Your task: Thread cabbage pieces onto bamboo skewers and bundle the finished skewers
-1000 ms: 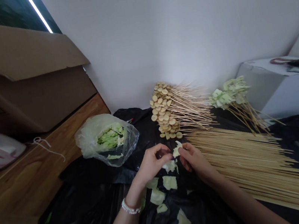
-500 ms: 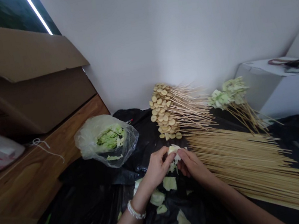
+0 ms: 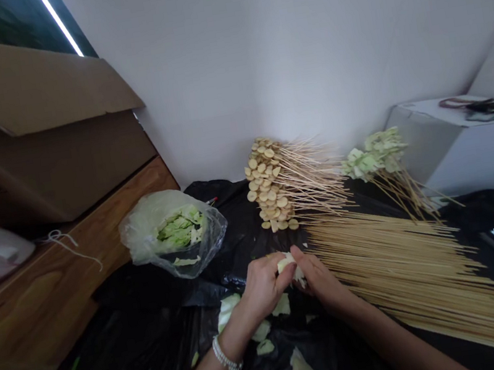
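Indoors, a large cardboard box (image 3: 75, 168) stands on a wooden surface (image 3: 50, 275), one flap raised and its inside hidden from view. Bare skewers (image 3: 394, 255) fan across the right side of a black plastic sheet (image 3: 153, 337). Beyond them, a white box (image 3: 481, 157) carries dark cords (image 3: 492, 107) on its lid. Skewers of pale round slices (image 3: 269, 188) lie stacked at the sheet's far edge, with leaf-topped skewers (image 3: 376, 155) to their right. To their left, an open clear plastic bag (image 3: 136, 230) holds torn green leaves (image 3: 181, 228). At center, the left hand (image 3: 263, 285) and right hand (image 3: 317, 274) meet, the grip of each closed on a pale leaf piece (image 3: 286, 261) above the sheet. Loose leaf pieces (image 3: 300, 368) dot the plastic toward its near edge.
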`<action>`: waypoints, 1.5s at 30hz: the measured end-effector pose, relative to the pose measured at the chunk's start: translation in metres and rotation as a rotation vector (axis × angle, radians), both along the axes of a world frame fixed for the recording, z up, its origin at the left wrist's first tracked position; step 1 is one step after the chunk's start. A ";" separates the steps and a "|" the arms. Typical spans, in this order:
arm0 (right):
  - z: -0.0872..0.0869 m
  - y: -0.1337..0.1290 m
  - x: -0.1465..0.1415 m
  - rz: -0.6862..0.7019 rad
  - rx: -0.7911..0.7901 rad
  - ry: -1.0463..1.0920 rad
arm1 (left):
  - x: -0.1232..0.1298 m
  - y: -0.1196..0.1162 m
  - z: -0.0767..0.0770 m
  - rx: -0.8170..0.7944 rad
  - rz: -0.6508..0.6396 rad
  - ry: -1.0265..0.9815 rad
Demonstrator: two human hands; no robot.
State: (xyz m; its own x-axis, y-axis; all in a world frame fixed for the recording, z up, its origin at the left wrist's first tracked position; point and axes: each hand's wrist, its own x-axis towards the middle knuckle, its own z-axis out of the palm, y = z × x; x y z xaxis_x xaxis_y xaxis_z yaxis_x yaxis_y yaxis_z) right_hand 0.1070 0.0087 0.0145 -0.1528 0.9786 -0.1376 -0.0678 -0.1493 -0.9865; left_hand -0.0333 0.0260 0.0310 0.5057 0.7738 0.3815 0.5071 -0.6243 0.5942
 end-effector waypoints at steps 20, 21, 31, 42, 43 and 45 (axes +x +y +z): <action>0.008 -0.007 0.015 -0.210 0.618 -0.521 | 0.003 0.007 -0.004 -0.417 0.072 -0.335; 0.006 -0.007 0.016 -0.174 0.728 -0.600 | 0.003 0.008 -0.004 -0.458 0.058 -0.360; -0.005 -0.002 0.010 -0.331 1.037 -1.010 | 0.013 0.004 -0.012 -0.542 0.034 -0.423; 0.005 -0.002 -0.006 -0.212 0.162 -0.198 | 0.006 -0.005 -0.007 -0.136 0.089 -0.144; 0.006 0.000 -0.006 -0.177 0.046 -0.077 | 0.006 -0.005 -0.006 -0.119 0.078 -0.124; 0.007 0.003 -0.003 -0.086 -0.131 0.101 | 0.007 -0.004 -0.005 -0.144 0.051 -0.133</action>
